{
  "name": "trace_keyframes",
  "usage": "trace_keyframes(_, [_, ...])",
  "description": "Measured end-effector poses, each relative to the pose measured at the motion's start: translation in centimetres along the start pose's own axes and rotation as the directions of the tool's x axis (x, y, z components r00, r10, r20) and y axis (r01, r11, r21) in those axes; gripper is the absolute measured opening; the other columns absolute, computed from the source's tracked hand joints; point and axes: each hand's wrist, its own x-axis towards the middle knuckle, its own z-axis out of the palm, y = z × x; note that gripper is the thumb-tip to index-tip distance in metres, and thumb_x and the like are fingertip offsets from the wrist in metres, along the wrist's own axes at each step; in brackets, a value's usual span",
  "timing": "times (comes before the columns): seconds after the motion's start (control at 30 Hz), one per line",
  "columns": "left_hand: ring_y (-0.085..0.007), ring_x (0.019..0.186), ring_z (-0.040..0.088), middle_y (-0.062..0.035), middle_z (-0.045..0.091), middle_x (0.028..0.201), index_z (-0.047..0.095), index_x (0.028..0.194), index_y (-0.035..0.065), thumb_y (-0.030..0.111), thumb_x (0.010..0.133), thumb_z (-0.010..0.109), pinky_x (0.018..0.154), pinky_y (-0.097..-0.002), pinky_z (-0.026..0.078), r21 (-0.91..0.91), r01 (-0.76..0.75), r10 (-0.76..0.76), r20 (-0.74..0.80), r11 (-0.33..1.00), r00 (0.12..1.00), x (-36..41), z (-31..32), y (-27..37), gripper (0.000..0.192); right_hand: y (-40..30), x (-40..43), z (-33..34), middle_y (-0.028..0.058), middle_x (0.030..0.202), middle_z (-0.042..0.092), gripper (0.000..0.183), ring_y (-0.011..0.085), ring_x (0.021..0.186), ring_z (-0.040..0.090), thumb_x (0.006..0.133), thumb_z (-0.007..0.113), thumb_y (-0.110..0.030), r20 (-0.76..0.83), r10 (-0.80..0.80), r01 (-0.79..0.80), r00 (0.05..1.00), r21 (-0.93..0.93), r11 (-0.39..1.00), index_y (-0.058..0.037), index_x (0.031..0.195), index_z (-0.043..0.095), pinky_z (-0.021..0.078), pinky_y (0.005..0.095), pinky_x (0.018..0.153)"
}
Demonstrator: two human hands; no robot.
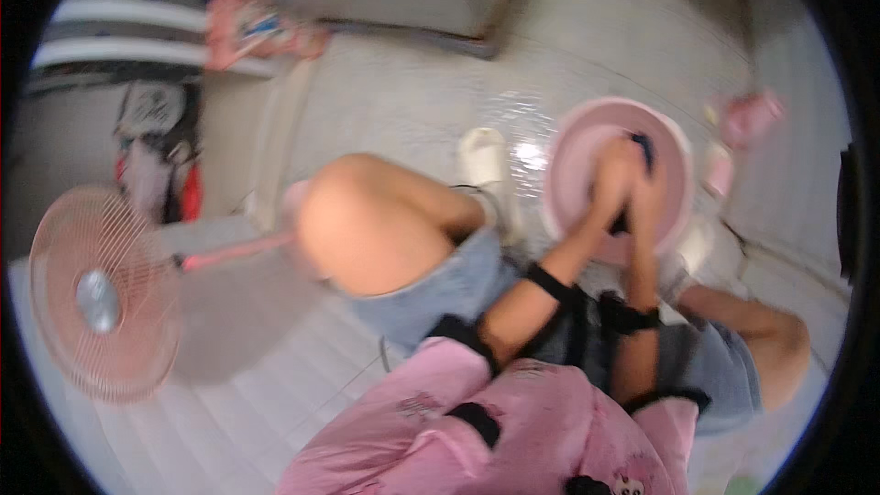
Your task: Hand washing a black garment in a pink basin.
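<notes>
A pink round plastic basin stands on the tiled floor in front of me, between my feet. Inside it, my left hand and my right hand are pressed close together around a dark cloth. The cloth pokes out past the fingertips and again below the palms. Blur hides the separate fingers and most of the cloth. Black bands circle both forearms.
Wet, shiny floor tiles lie left of the basin. A pink standing fan is at far left. Pink items rest by the right wall. Upper left is a shelf unit holding a red-and-white bag.
</notes>
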Motion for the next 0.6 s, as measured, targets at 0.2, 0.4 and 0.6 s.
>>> trace_keyframes(0.2, [-0.0099,0.060,0.049,-0.0032,0.054,0.067,0.056,0.074,0.0005,0.024,0.095,0.042,0.055,-0.0274,0.041,-0.853,0.265,-0.251,0.164,0.449,0.954,-0.8,-2.6,5.3,0.034,-0.8,0.6,-2.4,0.0090,0.099,0.062,0.052,0.0140,0.087,0.057,0.090,0.052,-0.045,0.061,0.215,-0.223,0.975,0.196,0.955,0.0038,0.107,0.061,0.0440,0.0254,0.077])
trace_keyframes(0.4, [-0.0086,0.061,0.054,-0.0006,0.057,0.071,0.059,0.082,0.0039,0.026,0.092,0.047,0.055,-0.0239,0.044,-0.887,0.442,-0.291,0.390,0.136,0.873,-0.3,-5.6,5.4,0.028,2.0,2.6,-2.7,0.0086,0.105,0.060,0.047,0.0151,0.091,0.057,0.093,0.050,-0.039,0.258,0.203,-0.282,0.944,0.320,0.904,0.0023,0.113,0.058,0.0447,0.0250,0.080])
trace_keyframes(0.6, [-0.0127,0.063,0.056,-0.0030,0.058,0.075,0.060,0.084,0.0055,0.028,0.091,0.048,0.058,-0.0284,0.046,-0.802,0.586,-0.387,0.579,-0.112,0.718,0.3,-6.2,5.1,0.027,7.1,3.7,-4.9,0.0103,0.113,0.058,0.041,0.0165,0.100,0.057,0.095,0.047,-0.029,0.365,0.153,-0.322,0.918,0.466,0.824,0.0036,0.119,0.054,0.0430,0.0273,0.088])
